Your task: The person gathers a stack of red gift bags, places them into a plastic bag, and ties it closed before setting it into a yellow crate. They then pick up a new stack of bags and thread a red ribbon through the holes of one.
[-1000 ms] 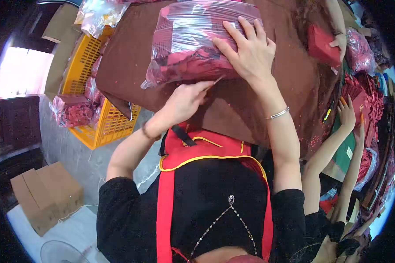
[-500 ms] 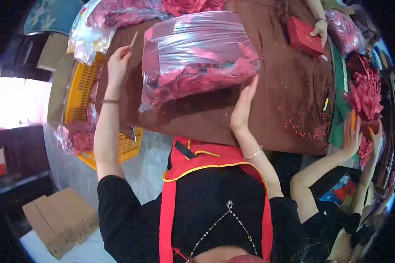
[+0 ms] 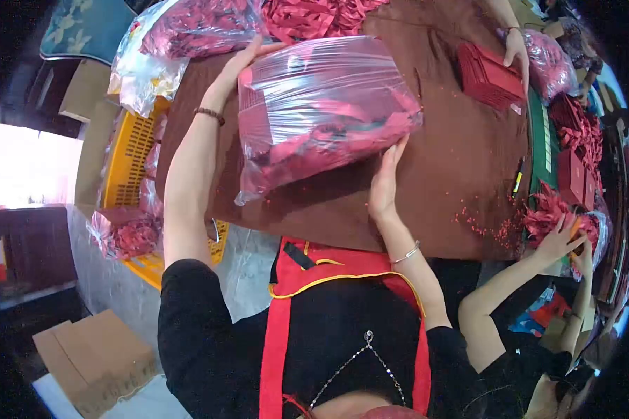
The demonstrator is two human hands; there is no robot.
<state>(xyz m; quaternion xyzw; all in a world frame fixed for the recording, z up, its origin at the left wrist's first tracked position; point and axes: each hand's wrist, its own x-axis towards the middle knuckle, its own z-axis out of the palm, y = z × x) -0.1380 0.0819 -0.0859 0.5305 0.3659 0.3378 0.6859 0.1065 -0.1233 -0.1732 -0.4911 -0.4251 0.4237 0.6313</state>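
A clear plastic bag [image 3: 328, 91] packed with dark red items, ribbon-like pieces showing along its lower side, lies on the brown-covered table. My left hand [image 3: 248, 59] reaches round its upper left corner, fingers stretched along the far edge; its fingertips are partly hard to see. Against the bag's lower right side rests my right hand [image 3: 384, 183], flat, fingers extended and pointing away from me. The bag's loose lower left corner hangs toward the table's near edge.
More bagged red items [image 3: 203, 28] and a red ribbon pile [image 3: 314, 17] are at the back. A yellow crate [image 3: 129, 150] stands left. At right, one co-worker's hand [image 3: 516, 54] touches red folded pieces [image 3: 489, 73]; another co-worker's hands [image 3: 562, 241] handle red ribbons. A marker [image 3: 518, 180] lies near red bits.
My left hand, which held a thin tan stick, has moved to the bag's upper left corner; the stick no longer shows. The bag appears slightly lower and further right in view.
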